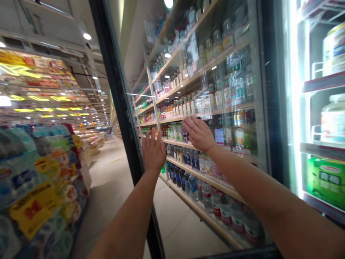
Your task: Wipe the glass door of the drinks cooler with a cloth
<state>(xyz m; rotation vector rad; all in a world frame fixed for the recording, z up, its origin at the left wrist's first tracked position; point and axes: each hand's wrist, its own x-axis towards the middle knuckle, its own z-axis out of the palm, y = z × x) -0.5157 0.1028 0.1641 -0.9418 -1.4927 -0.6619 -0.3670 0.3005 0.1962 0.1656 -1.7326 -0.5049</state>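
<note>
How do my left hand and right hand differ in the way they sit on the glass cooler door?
The left hand points its fingers straight up, while the right hand slants its fingers to the left. The left hand is lower, beside the black frame. The right hand is higher and further in on the glass door. Both are open, spread flat and hold nothing.

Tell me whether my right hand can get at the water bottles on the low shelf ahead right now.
Probably not. The right hand lies flat on the glass door, and the water bottles show only through that pane, so the glass stands between them.
</note>
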